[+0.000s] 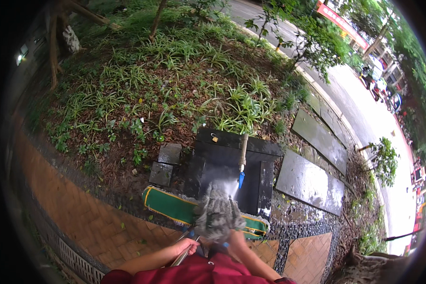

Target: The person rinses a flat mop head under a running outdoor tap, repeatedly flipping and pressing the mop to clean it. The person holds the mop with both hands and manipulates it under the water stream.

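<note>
I am looking down at a wet outdoor spot with a black stone basin. A tap with a blue tip sprays water down onto a grey string mop head. The mop head sits at the front of the basin, right over a flat green mop pad with yellow edges.

My left hand is wrapped tight around a shiny metal handle near my red shirt. My right hand is tucked behind the mop head — I cannot tell if it grips anything.

What could go wrong? The water hits hard and sprays out, so it could splash my shirt and soak the brick path. Wet bricks get slippery, and I could slip. The handle is wet too, so it could slide in my left hand. The heavy, soaked mop could drop onto the green pad.
</note>
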The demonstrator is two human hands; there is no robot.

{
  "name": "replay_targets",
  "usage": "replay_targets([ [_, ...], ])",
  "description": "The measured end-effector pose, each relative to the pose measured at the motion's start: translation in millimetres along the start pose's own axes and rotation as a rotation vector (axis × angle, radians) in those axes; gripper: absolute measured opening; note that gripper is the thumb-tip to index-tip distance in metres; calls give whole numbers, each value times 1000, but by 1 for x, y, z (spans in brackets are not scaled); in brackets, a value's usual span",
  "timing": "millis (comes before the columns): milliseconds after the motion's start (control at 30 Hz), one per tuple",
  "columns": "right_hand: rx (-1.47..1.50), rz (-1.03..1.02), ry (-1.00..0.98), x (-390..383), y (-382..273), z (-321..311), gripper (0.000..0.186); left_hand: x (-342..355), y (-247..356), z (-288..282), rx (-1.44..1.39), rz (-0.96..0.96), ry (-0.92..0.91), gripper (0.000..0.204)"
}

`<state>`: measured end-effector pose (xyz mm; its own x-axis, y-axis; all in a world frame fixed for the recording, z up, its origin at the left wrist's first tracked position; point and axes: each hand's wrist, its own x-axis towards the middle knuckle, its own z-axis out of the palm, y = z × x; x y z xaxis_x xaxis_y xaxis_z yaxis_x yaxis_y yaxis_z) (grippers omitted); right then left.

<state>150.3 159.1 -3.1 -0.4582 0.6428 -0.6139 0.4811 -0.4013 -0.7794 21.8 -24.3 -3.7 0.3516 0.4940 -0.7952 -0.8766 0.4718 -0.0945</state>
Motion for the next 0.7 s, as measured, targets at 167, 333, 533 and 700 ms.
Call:
replay_targets([
  [167, 433, 271, 82, -19, -39, -106, 13, -20, -22, 21, 173, -74, 36, 18],
  [333, 265, 127, 106, -36, -29, -140, 17, -17, -21, 28, 550, 23, 135, 19],
  [533, 620, 123, 98, -38, -47, -145, 17, -45, 5, 70, 800, 146, 191, 17],
  [700, 296, -17, -2, -18, -66, -127, 21, -5, 21, 60, 539, 169, 182, 12],
])
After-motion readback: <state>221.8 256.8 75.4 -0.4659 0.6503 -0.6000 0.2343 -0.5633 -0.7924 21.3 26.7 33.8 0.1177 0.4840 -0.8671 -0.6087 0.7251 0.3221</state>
